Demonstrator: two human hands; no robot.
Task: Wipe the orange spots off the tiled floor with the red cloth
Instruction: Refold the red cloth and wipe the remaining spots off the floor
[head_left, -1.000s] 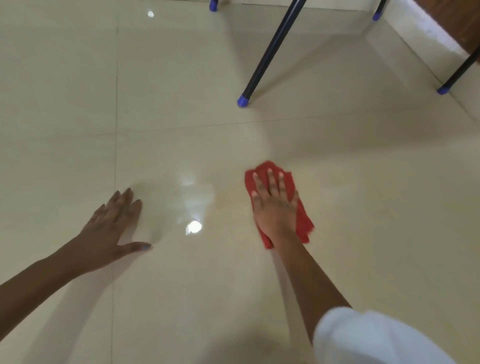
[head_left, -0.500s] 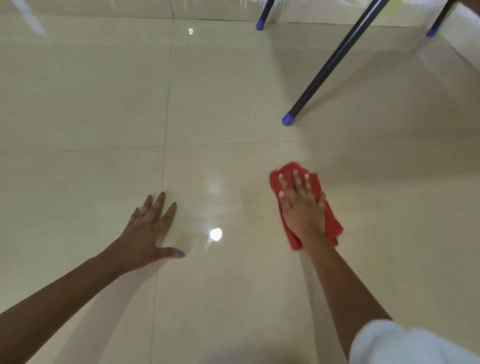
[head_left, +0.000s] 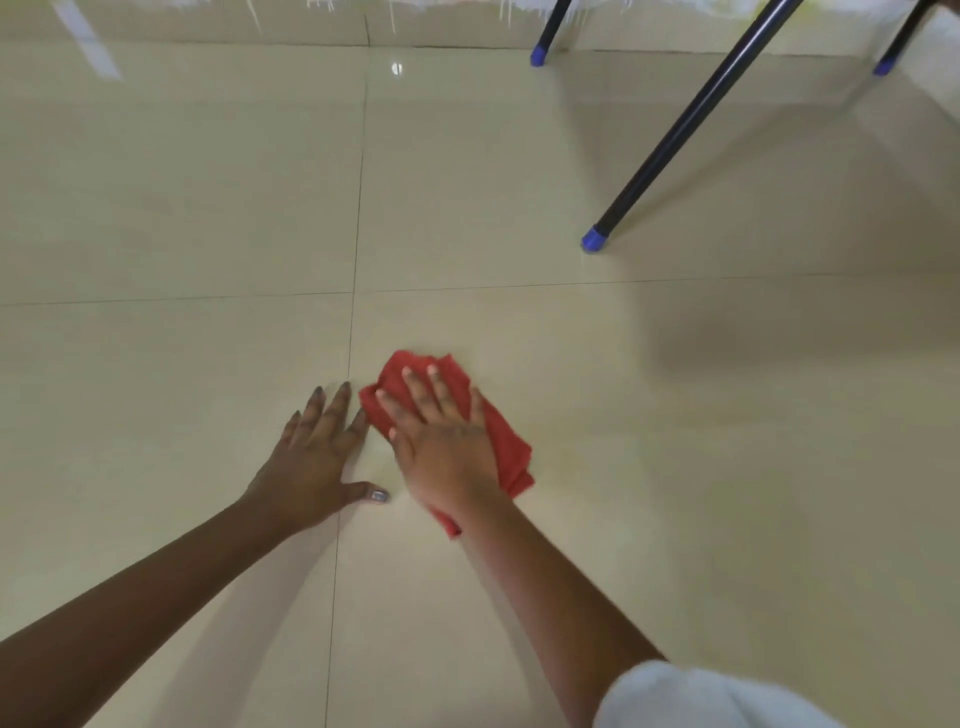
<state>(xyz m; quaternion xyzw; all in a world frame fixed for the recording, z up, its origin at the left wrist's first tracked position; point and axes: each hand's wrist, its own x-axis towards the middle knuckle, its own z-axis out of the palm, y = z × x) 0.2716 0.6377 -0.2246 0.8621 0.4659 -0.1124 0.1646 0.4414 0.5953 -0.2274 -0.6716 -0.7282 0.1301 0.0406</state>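
The red cloth (head_left: 506, 441) lies crumpled on the glossy cream tiled floor (head_left: 208, 208), just right of a tile joint. My right hand (head_left: 441, 441) presses flat on the cloth with straight, spread fingers. My left hand (head_left: 317, 457) rests flat on the floor right beside it, fingers straight, its index finger nearly touching the cloth's left edge. I cannot make out any distinct orange spot; a faint yellowish tinge shows on the tile to the right of the cloth.
A black furniture leg with a blue foot (head_left: 592, 240) stands on the floor beyond the cloth to the right. Two more blue-footed legs (head_left: 538, 55) stand at the back, near the wall base (head_left: 208, 23). My white sleeve (head_left: 701, 696) fills the bottom right.
My right hand has slid the cloth left toward the tile joint, closing the gap to my left hand. The view has shifted, so the furniture leg sits farther right.
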